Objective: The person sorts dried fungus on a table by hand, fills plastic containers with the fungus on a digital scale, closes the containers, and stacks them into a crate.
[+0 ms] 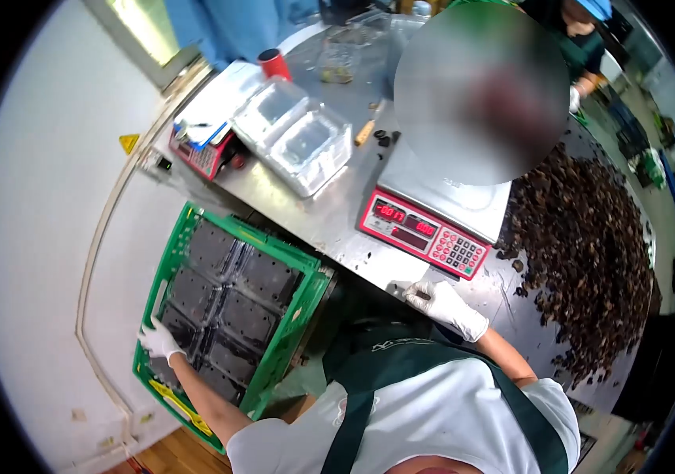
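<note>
My left hand (160, 340), in a white glove, rests at the left side of a green crate (165, 265), with its fingers apart by the crate wall and the dark packs. Inside the crate, several clear-lidded packs (250, 318) with dark contents lie in rows. My right hand (446, 308), also gloved, is at the near edge of the metal table, just below a red-and-silver weighing scale (424, 238). Its fingers are curled together, with a small dark spot at the fingertips that I cannot make out. The scale's red display is lit.
A large pile of dark brown wood ear mushrooms (590, 253) covers the table's right side. Stacked clear plastic trays (306, 146), a second scale (199, 158) and a red cylinder (274, 65) stand at left. A co-worker (578, 47) is across the table. A blurred disc hides part behind the scale.
</note>
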